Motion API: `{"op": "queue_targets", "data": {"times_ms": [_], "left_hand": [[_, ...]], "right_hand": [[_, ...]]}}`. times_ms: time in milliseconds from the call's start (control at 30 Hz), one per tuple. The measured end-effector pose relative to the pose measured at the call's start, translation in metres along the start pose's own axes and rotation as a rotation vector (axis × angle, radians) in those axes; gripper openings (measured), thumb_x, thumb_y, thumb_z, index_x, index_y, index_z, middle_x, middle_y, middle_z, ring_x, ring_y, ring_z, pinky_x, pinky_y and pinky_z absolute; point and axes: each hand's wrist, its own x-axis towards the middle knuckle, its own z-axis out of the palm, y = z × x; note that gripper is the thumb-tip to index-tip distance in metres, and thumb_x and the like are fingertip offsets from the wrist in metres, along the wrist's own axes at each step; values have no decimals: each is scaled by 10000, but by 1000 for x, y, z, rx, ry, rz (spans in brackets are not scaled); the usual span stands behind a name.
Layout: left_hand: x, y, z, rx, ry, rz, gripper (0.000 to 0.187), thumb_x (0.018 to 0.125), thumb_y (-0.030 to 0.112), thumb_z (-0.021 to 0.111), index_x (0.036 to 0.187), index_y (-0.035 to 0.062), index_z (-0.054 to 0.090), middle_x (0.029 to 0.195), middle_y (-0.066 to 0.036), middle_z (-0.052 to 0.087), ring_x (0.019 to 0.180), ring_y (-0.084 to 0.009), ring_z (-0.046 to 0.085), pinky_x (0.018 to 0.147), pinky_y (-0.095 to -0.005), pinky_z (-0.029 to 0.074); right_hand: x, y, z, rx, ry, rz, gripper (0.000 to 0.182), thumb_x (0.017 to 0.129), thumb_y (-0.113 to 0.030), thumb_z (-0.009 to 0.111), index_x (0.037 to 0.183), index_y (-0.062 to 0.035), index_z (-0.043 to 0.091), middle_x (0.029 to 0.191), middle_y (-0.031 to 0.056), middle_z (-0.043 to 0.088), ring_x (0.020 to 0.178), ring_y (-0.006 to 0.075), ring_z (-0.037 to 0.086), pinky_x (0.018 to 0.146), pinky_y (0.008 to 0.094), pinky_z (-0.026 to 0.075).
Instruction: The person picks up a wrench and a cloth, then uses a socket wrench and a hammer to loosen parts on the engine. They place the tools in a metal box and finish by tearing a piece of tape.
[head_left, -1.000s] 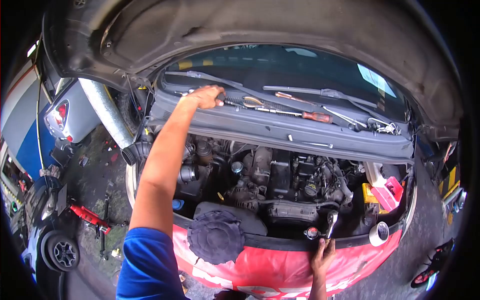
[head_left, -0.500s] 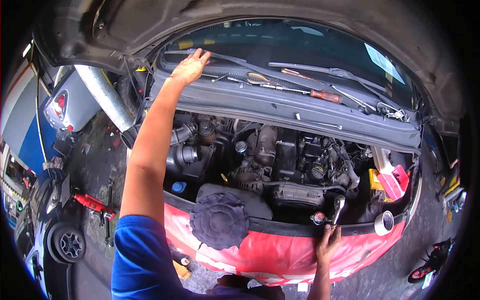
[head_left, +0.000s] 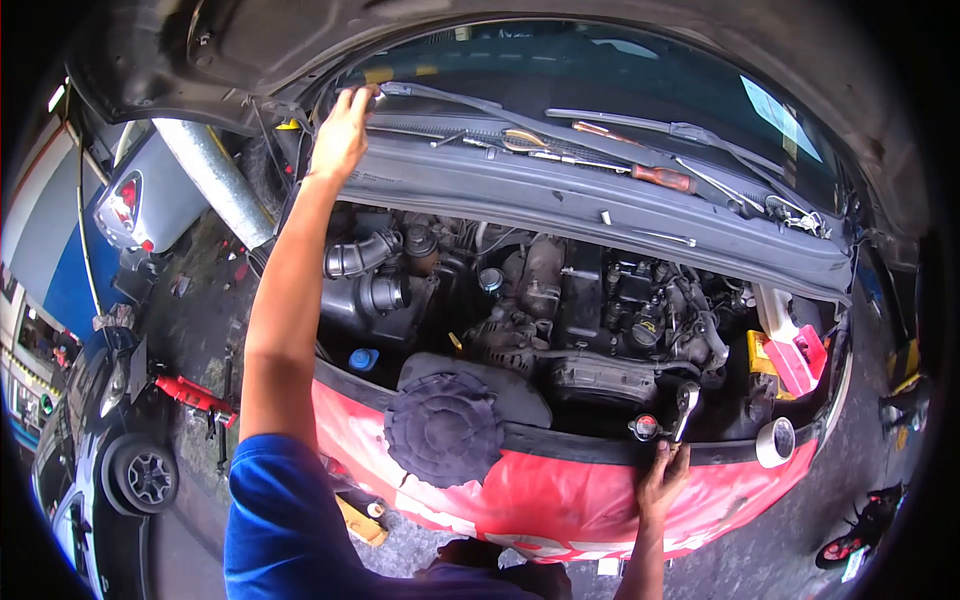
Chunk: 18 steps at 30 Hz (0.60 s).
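My right hand (head_left: pixel 662 480) grips a ratchet wrench (head_left: pixel 687 405) upright at the front edge of the engine bay, beside the radiator cap (head_left: pixel 645 427). At the far left corner of the windshield base, my left hand (head_left: pixel 342 138) has its fingers curled near the end of a wiper arm (head_left: pixel 440 97); what they hold, if anything, is hard to make out. To its right, a red-handled screwdriver (head_left: pixel 662 178) and several metal tools lie along the cowl (head_left: pixel 480 180). A short socket (head_left: pixel 605 217) and a thin metal bar (head_left: pixel 665 238) rest lower on that panel.
Below the cowl sits the engine (head_left: pixel 590 300). A red cover (head_left: pixel 580 490) drapes the front, with a dark round cloth (head_left: pixel 443 428) and a tape roll (head_left: pixel 775 442) on its edge. A red and white container (head_left: pixel 795 360) stands at right. The raised hood (head_left: pixel 300 50) hangs overhead.
My left hand has moved left along the windshield base, and its fingers have curled. My right hand still holds the ratchet wrench in about the same place. The view has shifted slightly.
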Motion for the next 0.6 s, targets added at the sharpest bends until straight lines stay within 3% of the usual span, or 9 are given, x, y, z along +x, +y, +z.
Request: {"op": "queue_targets", "data": {"times_ms": [33, 133, 233, 333, 433, 600], "left_hand": [[-8, 1, -12, -15, 7, -19, 452, 904, -61, 569, 1314, 129, 543, 1298, -169, 555, 1167, -418, 604, 940, -472, 546], [-40, 7, -55, 25, 48, -44, 401, 928, -7, 604, 1308, 108, 553, 1350, -175, 553, 1224, -423, 580, 957, -469, 546], [-74, 10, -95, -139, 15, -65, 399, 893, -108, 585, 1249, 71, 565, 1317, -170, 558, 1204, -416, 596, 974, -455, 549], [-108, 11, -124, -164, -44, -78, 419, 862, -160, 574, 1217, 62, 574, 1297, -162, 561, 1204, -404, 601, 979, -435, 543], [-131, 17, -139, -119, -84, -50, 381, 859, -156, 580, 1180, 50, 581, 1285, -158, 566, 1204, -405, 603, 948, -448, 536], [-162, 16, -128, -155, -194, -86, 417, 831, -165, 584, 1176, 70, 588, 1280, -158, 574, 1197, -406, 603, 958, -456, 544]], "right_hand": [[0, 0, 2, 17, 9, -10, 310, 1053, -232, 575, 906, 36, 522, 655, 46, 482, 641, 108, 363, 537, 325, 295], [-2, 0, 1, 28, -19, 41, 300, 1050, -219, 576, 930, 53, 531, 712, 78, 536, 679, 123, 413, 576, 324, 347], [-2, -3, -3, -6, -52, 66, 291, 1051, -207, 570, 945, 61, 536, 766, 105, 580, 711, 141, 452, 618, 317, 387], [-1, 0, 3, 6, 9, -45, 273, 1037, -206, 599, 927, 31, 518, 644, 40, 489, 601, 104, 376, 521, 313, 298], [-1, -4, -2, -32, -67, 38, 305, 1056, -228, 563, 926, 44, 522, 719, 79, 530, 669, 140, 404, 583, 331, 349], [-1, -11, 0, -30, -74, 54, 298, 1056, -209, 566, 896, 32, 495, 707, 39, 469, 674, 113, 375, 574, 307, 322]]}}
